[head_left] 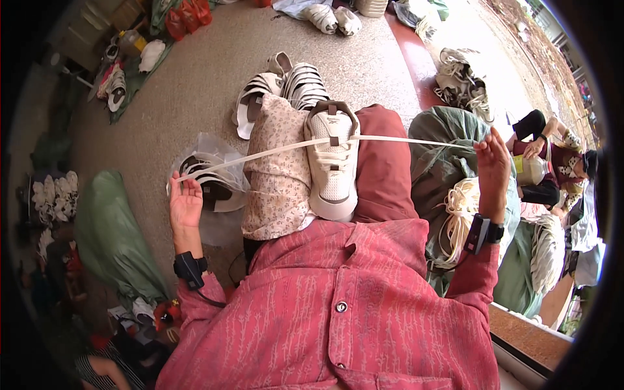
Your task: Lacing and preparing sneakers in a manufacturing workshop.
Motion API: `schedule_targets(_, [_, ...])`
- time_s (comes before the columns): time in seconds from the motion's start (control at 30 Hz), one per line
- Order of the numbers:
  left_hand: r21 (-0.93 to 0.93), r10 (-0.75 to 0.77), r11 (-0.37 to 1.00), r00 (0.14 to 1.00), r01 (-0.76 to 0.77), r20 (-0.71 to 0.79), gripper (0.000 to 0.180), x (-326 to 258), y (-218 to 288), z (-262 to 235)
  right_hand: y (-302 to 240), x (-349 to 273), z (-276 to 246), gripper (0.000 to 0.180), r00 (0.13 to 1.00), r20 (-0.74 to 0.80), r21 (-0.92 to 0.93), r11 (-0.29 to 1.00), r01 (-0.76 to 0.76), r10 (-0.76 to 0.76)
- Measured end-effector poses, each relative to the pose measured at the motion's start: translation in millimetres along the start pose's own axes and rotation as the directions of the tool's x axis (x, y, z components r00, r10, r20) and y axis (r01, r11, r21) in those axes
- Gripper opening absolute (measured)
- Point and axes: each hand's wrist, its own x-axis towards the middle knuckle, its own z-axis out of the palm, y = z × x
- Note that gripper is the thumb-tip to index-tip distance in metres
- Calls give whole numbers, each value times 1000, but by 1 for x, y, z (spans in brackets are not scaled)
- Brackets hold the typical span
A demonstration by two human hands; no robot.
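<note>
A cream sneaker (333,162) with brown trim lies clamped between my knees, its toe toward me. A flat whitish shoelace (406,140) runs through the upper part of its lacing, and its two ends stretch out tight to either side. My left hand (186,203), out at the left, pinches one end between its fingertips. Raised to about shoulder width at the right, my right hand (493,162) grips the other end. Lower down the shoe, the lace crosses the tongue in short bars. A patterned cloth (276,169) covers my left thigh.
White-and-dark shoe uppers (304,84) lie on the floor beyond my knees. More uppers (218,185) rest on clear plastic at my left. Green sacks (114,227) flank me. A bundle of laces (463,195) hangs at the right, near another seated person (562,159).
</note>
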Motion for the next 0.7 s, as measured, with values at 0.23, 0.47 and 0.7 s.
schedule_targets(0.23, [-304,-44,941,946,147,323,26,17,19,0,44,-35,40,35,924,58,-819,548,-172,377])
schedule_targets(0.47, [-49,-94,989,850,139,518,27,14,14,61,76,-43,151,14,725,664,-694,511,508,182])
schedule_targets(0.7, [657,-129,722,890,-219,438,19,-18,-60,121,112,-31,175,6,381,919,-393,282,875,99])
